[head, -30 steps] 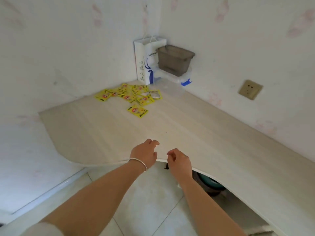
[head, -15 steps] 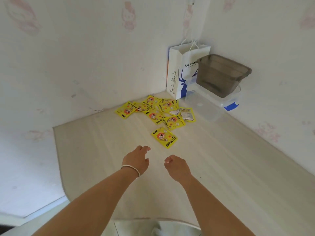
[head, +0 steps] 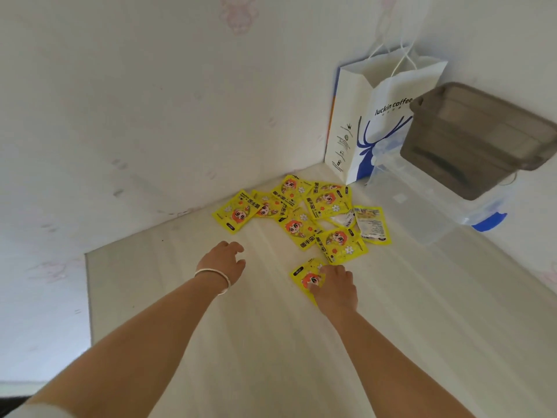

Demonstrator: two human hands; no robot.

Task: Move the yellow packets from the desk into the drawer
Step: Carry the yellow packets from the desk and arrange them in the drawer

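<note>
Desk (head: 241, 342): pale wood-grain top, set into a corner between two light papered walls, running from near edge to the far corner

Yellow packets (head: 301, 212): loose overlapping scatter on the desk toward the far corner, each printed with an orange-haired cartoon face; one packet at the far right of the group lies with its printed text side up (head: 372, 225); a small whitish sachet (head: 343, 218) sits among them

Nearest packet (head: 306, 279): lies apart from the scatter, just near of it, flat on the desk, partly covered by the right hand

Right hand (head: 334, 289): palm down on the nearest packet, fingers bent and pressing on its surface, thumb at the packet's near edge; whether the packet is pinched or only touched cannot be told

Left hand (head: 224, 260): left of the nearest packet and near of the scatter, fingers loosely curled and apart, holding nothing, touching no packet; whether it rests on the desk cannot be told

Bracelet (head: 215, 277): thin white band on the left wrist

Paper bag (head: 370, 122): white with blue antler print and string handles, upright in the far corner, just beyond the packets

Clear plastic box (head: 428, 206): on the desk at the right of the bag, blue clip at its right end

Smoky grey box (head: 476, 140): resting tilted on top of the clear box, against the right wall

Drawer: out of view
</note>
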